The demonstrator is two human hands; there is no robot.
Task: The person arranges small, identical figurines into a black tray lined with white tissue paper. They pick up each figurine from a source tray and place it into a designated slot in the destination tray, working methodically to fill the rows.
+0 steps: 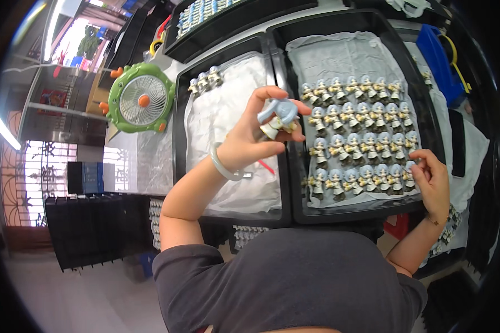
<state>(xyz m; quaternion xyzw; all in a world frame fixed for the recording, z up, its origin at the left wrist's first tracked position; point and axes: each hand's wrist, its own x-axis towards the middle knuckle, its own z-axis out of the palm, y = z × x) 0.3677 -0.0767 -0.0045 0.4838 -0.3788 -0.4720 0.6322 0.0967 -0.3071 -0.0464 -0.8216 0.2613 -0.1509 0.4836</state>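
Observation:
My left hand (246, 140), with a pale bangle at the wrist, is raised over the gap between two black trays. Its thumb and fingers grip a small figurine (282, 113) with light blue hair and a white robe, tilted sideways. My right hand (433, 183) reaches to the right end of the nearest row in the right tray (366, 207). There its thumb and index finger close on another figurine (410, 171). Several rows of matching figurines (365, 143) lie on that tray's white lining. In the left tray (179, 144), three figurines (204, 81) sit at the far left corner.
A red strip-like thing (266, 166) lies on the left tray's lining. Left of it stands a green fan (143, 100). Another black tray (222, 33) of figurines is at the back. A blue bin (436, 64) with a yellow-handled tool stands at the far right.

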